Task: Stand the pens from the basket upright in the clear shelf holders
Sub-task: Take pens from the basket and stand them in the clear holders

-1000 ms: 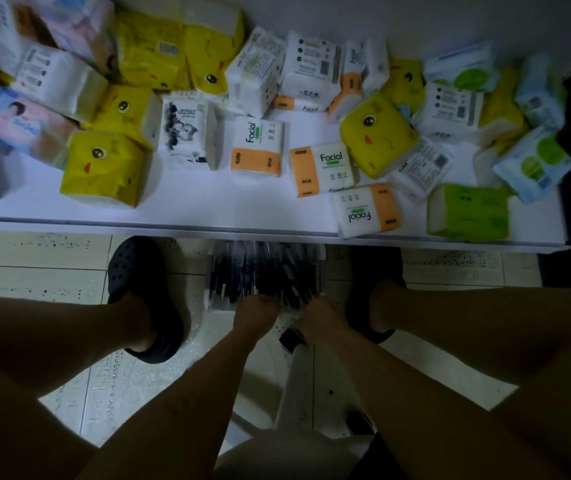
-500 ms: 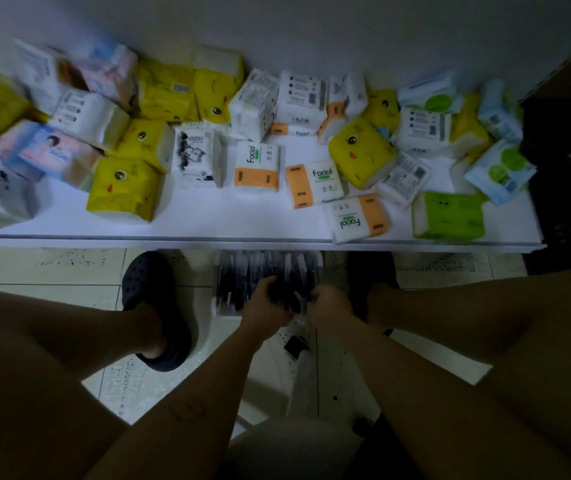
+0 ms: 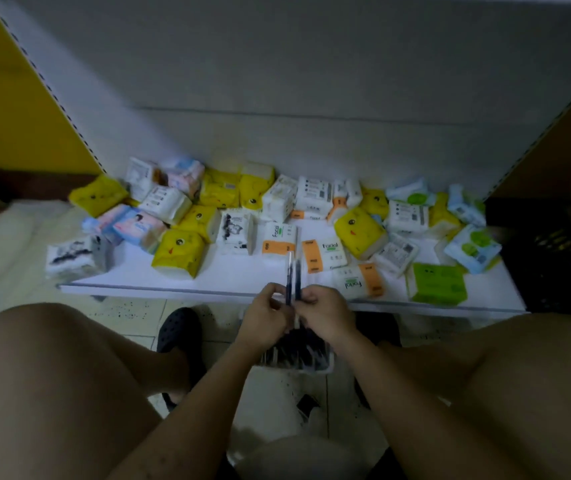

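My left hand and my right hand meet just above the basket, which sits on the floor between my feet and holds several dark pens. Together the hands grip a small bunch of dark blue pens, whose ends stick up in front of the shelf edge. The hands cover the lower part of the pens. No clear holder is in view.
A low white shelf carries several tissue packs in yellow, white, orange and green. A grey back panel rises behind it. My bare knees flank the basket, and black clogs rest on the tiled floor. A dark crate stands at right.
Both hands have come up out of the basket with pens in them. The view has tilted upward, showing more of the back panel.
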### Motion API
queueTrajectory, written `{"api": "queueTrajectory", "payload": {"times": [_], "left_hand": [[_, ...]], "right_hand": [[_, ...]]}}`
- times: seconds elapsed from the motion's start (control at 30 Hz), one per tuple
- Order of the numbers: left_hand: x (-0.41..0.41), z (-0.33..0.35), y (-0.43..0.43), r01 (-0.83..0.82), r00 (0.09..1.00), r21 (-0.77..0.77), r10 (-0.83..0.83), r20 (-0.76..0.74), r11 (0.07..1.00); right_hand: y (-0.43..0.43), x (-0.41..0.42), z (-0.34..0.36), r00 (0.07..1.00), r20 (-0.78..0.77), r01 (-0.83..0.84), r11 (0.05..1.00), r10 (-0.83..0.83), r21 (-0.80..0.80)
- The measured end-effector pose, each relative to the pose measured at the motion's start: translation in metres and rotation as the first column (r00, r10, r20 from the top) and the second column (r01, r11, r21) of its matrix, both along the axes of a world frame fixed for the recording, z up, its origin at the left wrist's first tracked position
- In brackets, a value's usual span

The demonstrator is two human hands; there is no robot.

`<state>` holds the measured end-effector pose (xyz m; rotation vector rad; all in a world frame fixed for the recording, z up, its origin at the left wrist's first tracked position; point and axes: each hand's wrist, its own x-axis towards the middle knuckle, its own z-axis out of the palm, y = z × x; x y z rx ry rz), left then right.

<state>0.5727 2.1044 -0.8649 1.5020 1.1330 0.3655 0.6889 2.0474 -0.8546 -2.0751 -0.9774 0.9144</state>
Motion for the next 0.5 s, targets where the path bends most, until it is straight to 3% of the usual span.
{"api": "queueTrajectory", "payload": {"times": [0.13,0.27,0.5], "left_hand": [[-0.006,0.034,0.009,-0.045,0.998,0.126,0.038,0.050,0.991],[-0.005,0.078,0.017,-0.004,0.994,0.241,-0.024,0.110,0.970],[-0.006,0.173,0.025,-0.030,0.959,0.402,-0.087,0.270,0.915]], "right_hand": [[0.006,0.001,0.034,0.998,-0.049,-0.034,0.989,0.041,0.142],[0.006,0.003,0.070,0.989,-0.119,-0.049,0.964,0.083,0.262],[0.013,0.013,0.158,0.997,0.038,-0.083,0.884,0.074,0.460]]}}
